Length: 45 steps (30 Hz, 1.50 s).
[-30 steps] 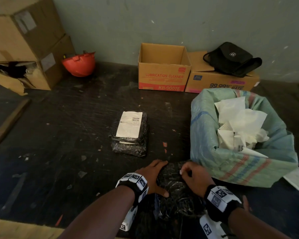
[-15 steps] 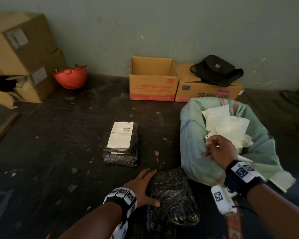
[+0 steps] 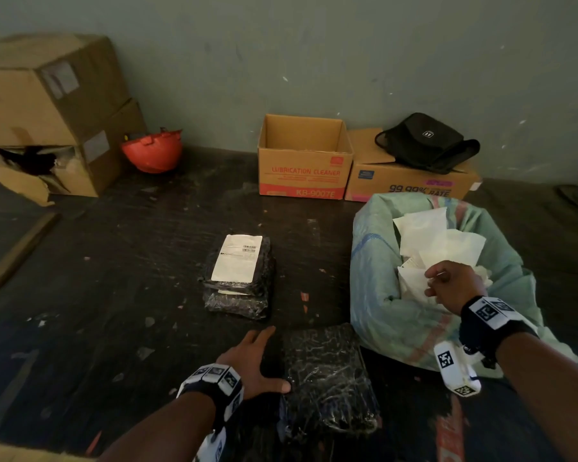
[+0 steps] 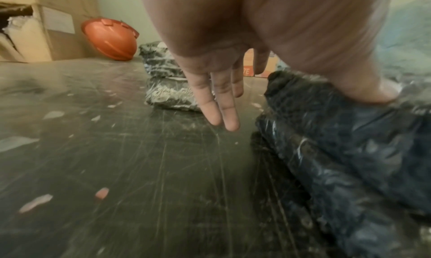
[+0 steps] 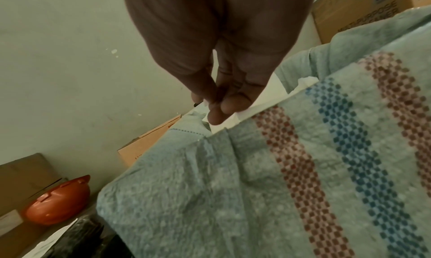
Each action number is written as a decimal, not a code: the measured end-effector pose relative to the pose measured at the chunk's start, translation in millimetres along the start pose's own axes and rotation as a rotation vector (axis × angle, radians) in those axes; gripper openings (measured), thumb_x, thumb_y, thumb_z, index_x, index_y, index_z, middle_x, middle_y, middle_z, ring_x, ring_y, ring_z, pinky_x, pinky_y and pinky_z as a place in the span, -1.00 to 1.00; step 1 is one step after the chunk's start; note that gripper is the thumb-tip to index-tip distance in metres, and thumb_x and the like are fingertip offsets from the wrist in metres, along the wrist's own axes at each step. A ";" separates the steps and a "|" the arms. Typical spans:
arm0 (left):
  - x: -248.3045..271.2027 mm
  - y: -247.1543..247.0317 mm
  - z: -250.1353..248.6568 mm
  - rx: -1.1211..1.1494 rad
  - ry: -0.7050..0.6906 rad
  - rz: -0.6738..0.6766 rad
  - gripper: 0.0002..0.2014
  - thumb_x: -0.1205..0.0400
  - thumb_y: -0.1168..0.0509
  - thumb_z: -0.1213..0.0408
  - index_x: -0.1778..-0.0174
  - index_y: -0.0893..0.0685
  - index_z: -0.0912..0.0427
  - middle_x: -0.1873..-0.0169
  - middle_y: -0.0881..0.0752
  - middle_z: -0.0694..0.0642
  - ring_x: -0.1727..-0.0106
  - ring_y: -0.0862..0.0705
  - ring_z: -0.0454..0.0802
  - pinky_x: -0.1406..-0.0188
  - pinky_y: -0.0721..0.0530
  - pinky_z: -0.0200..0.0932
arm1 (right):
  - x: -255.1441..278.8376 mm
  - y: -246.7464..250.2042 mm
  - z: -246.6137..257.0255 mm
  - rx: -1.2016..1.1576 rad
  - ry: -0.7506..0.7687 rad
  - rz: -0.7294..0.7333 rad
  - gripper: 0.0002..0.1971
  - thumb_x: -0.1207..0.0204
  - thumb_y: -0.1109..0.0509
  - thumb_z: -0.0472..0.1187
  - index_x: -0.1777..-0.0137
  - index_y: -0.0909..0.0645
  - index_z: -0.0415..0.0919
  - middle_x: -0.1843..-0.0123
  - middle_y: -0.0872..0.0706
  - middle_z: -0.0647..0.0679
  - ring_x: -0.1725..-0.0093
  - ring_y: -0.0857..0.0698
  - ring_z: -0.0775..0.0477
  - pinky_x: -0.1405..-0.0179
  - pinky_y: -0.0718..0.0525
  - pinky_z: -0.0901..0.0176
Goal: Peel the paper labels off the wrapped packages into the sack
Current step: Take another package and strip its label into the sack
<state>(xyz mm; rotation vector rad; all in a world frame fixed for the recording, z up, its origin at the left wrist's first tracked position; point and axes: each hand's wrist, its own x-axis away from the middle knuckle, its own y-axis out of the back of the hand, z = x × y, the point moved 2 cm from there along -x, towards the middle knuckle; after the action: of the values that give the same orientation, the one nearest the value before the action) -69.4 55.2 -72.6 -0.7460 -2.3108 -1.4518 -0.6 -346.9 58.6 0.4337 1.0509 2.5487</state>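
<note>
The right hand (image 3: 454, 285) is held over the open sack (image 3: 381, 295), fingertips pressed together; whether a scrap is pinched cannot be told. The left hand (image 3: 251, 365) is spread flat against the bare near package (image 3: 327, 381). A sticky scrap could cling to the fingers or be dropped outside. One label (image 3: 237, 258) is left on the far package (image 3: 237, 295)
</note>
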 end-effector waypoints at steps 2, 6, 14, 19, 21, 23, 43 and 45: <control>-0.3 3.9 -6.3 -0.021 -0.013 0.013 0.29 -0.26 -0.51 -0.50 -0.78 0.14 -0.30 -0.76 -0.13 -0.03 -0.67 -0.40 0.19 -0.56 -0.51 0.23 | 1.7 -1.1 2.3 0.020 -0.003 0.016 -0.77 -0.53 -0.36 -0.34 0.28 -0.75 -0.10 0.43 -0.82 -0.09 0.41 -0.77 -0.03 0.27 -0.76 0.07; 0.3 8.7 -14.1 -0.054 -0.022 0.047 0.25 -0.34 -0.55 -0.41 -0.80 0.10 -0.23 -0.73 -0.16 0.01 -0.65 -0.42 0.24 -0.55 -0.52 0.22 | 3.0 -2.3 4.8 0.093 0.007 0.049 -0.73 -0.49 -0.36 -0.27 0.37 -0.79 -0.01 0.49 -0.81 0.05 0.26 -0.80 -0.09 0.07 -0.81 -0.06; 3.9 10.2 -12.8 -0.059 -0.014 0.061 0.23 -0.35 -0.54 -0.39 -0.79 0.10 -0.26 -0.71 -0.24 0.06 -0.63 -0.44 0.27 -0.57 -0.50 0.24 | 10.5 -6.4 10.0 0.150 0.152 0.043 -0.68 -0.52 -0.38 -0.28 0.36 -0.69 0.14 0.14 -0.82 -0.09 0.02 -0.77 -0.24 -0.11 -0.67 0.06; 3.8 8.5 -15.8 -0.064 -0.015 0.072 0.21 -0.38 -0.52 -0.39 -0.79 0.12 -0.24 -0.72 -0.23 0.08 -0.64 -0.42 0.29 -0.57 -0.48 0.28 | 8.8 -7.7 9.1 0.170 0.209 0.055 -0.73 -0.59 -0.23 -0.36 0.13 -0.74 -0.09 0.03 -0.78 -0.15 -0.03 -0.68 -0.23 -0.04 -0.50 0.16; 3.8 7.9 -17.4 -0.054 -0.015 0.075 0.21 -0.39 -0.53 -0.38 -0.79 0.12 -0.24 -0.72 -0.24 0.09 -0.64 -0.42 0.29 -0.58 -0.47 0.29 | 8.1 -6.5 9.6 0.165 0.210 0.056 -0.72 -0.62 -0.20 -0.34 0.18 -0.70 -0.07 0.11 -0.76 -0.12 0.04 -0.65 -0.19 0.01 -0.47 0.18; 3.3 7.1 -17.2 -0.050 -0.007 0.080 0.21 -0.39 -0.52 -0.39 -0.79 0.13 -0.25 -0.73 -0.23 0.09 -0.65 -0.41 0.30 -0.58 -0.46 0.30 | 7.2 -5.9 10.7 0.175 0.204 0.069 -0.69 -0.66 -0.19 -0.25 0.25 -0.68 -0.07 0.20 -0.75 -0.11 0.07 -0.67 -0.22 0.05 -0.45 0.17; 4.3 6.2 -18.2 -0.054 -0.014 0.069 0.19 -0.41 -0.53 -0.36 -0.80 0.10 -0.22 -0.72 -0.29 0.11 -0.65 -0.42 0.27 -0.57 -0.49 0.25 | 4.2 1.1 -0.6 0.203 0.178 0.006 -0.78 -0.48 -0.50 -0.23 0.36 -0.71 0.07 0.30 -0.82 -0.07 0.15 -0.80 -0.18 0.07 -0.69 0.13; 4.3 6.5 -18.2 -0.053 -0.013 0.074 0.19 -0.42 -0.53 -0.36 -0.80 0.11 -0.22 -0.72 -0.28 0.11 -0.65 -0.41 0.28 -0.57 -0.49 0.24 | 8.4 0.0 2.3 0.235 0.162 0.012 -0.78 -0.53 -0.42 -0.19 0.31 -0.73 0.10 0.22 -0.82 -0.08 0.08 -0.75 -0.20 0.07 -0.62 0.13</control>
<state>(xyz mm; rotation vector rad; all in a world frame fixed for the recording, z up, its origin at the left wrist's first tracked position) -69.4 42.3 -57.6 -0.8485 -2.2377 -1.4848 -7.2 -341.9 61.4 0.2966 1.4192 2.5140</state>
